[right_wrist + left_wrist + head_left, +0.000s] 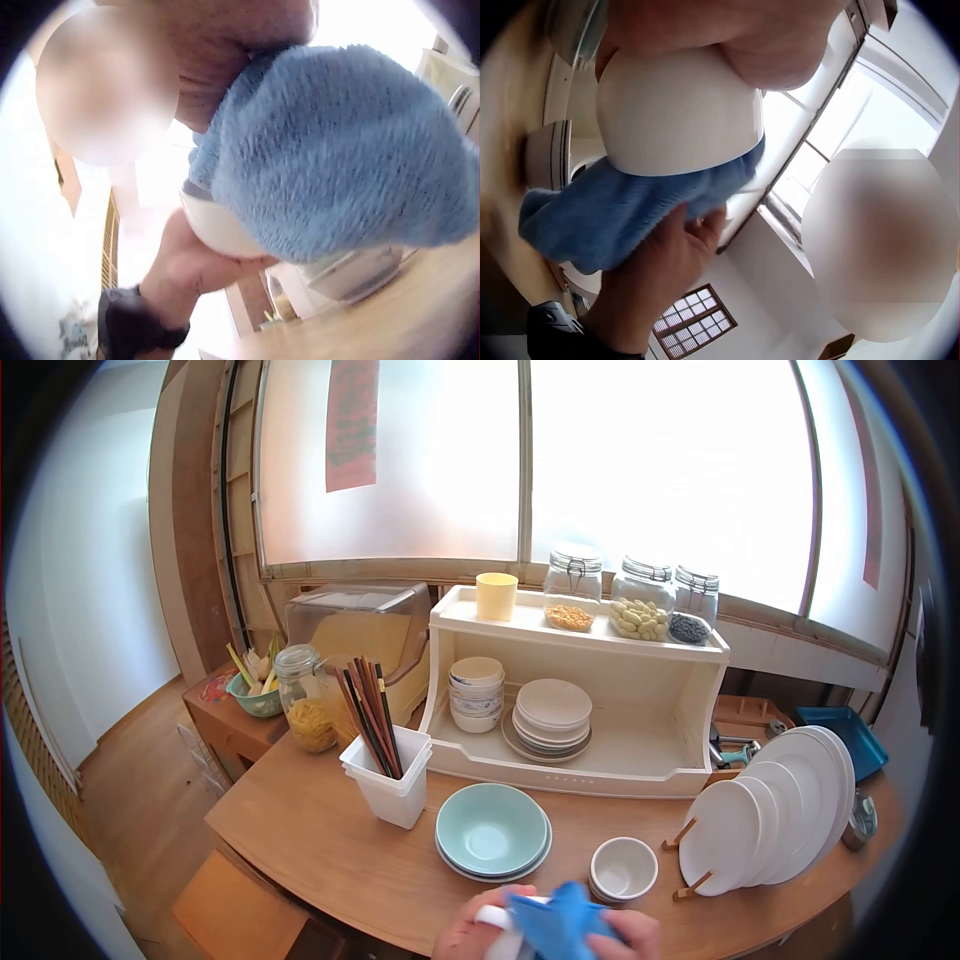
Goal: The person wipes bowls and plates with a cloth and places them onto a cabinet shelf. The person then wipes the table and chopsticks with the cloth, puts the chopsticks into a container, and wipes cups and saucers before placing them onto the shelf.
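At the table's near edge, my left hand (468,928) grips a white bowl (679,112), its fingers curled on the outside. A blue fuzzy cloth (562,926) is bunched over the bowl's rim, with part of it tucked inside. My right hand (632,936) holds this cloth from the other side, fingers bent into it. The cloth covers much of the bowl in the right wrist view. Just beyond the hands stand small white bowls (624,868), nested together, and a stack of light-blue bowls (492,830).
White plates (722,835) stand in a wooden rack at right. A white plastic holder (390,790) with chopsticks is at left. Behind, a cream shelf (640,710) bears bowls and plates, with glass jars (640,600) and a yellow cup (496,598) on top.
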`<state>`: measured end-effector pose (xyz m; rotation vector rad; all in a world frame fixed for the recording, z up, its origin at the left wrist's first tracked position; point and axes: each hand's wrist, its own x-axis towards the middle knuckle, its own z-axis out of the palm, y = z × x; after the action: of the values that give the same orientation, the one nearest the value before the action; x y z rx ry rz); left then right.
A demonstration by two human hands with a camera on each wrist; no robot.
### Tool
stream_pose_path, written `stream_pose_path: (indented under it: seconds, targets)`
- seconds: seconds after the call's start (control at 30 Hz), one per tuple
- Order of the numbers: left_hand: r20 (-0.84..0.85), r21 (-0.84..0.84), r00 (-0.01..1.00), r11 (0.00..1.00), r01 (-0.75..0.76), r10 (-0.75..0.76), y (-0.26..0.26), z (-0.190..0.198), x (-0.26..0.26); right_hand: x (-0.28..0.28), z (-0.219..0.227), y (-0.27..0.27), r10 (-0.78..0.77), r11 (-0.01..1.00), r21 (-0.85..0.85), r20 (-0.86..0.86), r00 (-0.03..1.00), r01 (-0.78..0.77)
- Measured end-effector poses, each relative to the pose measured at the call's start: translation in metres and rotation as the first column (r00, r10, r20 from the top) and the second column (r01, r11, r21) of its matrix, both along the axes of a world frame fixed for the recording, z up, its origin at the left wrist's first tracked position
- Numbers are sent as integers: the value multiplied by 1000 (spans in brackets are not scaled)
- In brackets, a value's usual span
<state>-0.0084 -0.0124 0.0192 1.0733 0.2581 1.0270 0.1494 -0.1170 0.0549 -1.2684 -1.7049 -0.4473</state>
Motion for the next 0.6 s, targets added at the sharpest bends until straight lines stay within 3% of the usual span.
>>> stream_pose_path:
  seconds: [0.03, 0.07, 0.1, 0.13, 0.17, 0.2, 0.23, 0.27, 0.3, 0.37, 0.43, 0.47, 0.5, 0.53, 0.57, 0.6]
  targets:
    - [9, -49, 1000, 999, 22, -22, -3, -3, 1, -5, -5, 1, 2, 1000, -1, 2, 1000, -2]
    - [-9, 340, 989, 931, -134, 146, -4, -10, 4, -9, -16, 0, 25, 997, -73, 76, 997, -20]
    - [-166, 460, 956, 876, -144, 244, -11, 2, -2, -12, -25, -1, 53, 989, -144, 150, 987, -31]
    - [-128, 543, 969, 832, -110, 212, -11, 3, -2, -16, -31, -4, 104, 970, -232, 148, 984, -68]
    - [-97, 623, 980, 778, -77, 174, -11, 3, -2, -23, -29, -4, 126, 949, -288, -17, 992, -125]
    - [-95, 575, 984, 815, -70, 151, -12, -2, -1, -19, -34, -3, 201, 865, -388, -309, 929, -317]
    - [-90, 573, 984, 816, -75, 153, -11, -9, 0, -14, -39, -3, 217, 747, -420, -578, 786, -515]
    - [-79, 560, 993, 828, -29, 88, -9, -14, 0, -15, -43, -5, 219, 746, -421, -576, 788, -515]
    - [-69, 552, 997, 834, 19, 23, -7, -15, 0, -19, -48, -6, 174, 738, -364, -711, 681, -568]
    - [-5, 578, 999, 816, -30, 41, -7, -14, 2, -24, -59, -7, 75, 727, -233, -908, 412, -646]
    - [55, 596, 997, 799, -77, 54, -9, -11, 4, -26, -64, -9, -35, 732, -86, -995, 89, -675]
    - [48, 628, 992, 769, -121, 117, -10, -8, 5, -25, -59, -6, -33, 732, -86, -995, 91, -676]
    - [42, 659, 983, 735, -161, 178, -10, -6, 6, -22, -50, -2, 135, 807, -224, -830, 541, -546]
    - [40, 661, 984, 734, -156, 173, -6, -5, 6, -21, -43, 0, 215, 893, -268, -452, 866, -362]
    - [-111, 566, 988, 824, -25, 106, -3, -5, 5, -19, -41, -1, 209, 894, -271, -453, 867, -358]
    - [-249, 444, 968, 891, 94, 22, 0, -6, 3, -16, -39, -3, 210, 893, -358, -206, 956, -273]
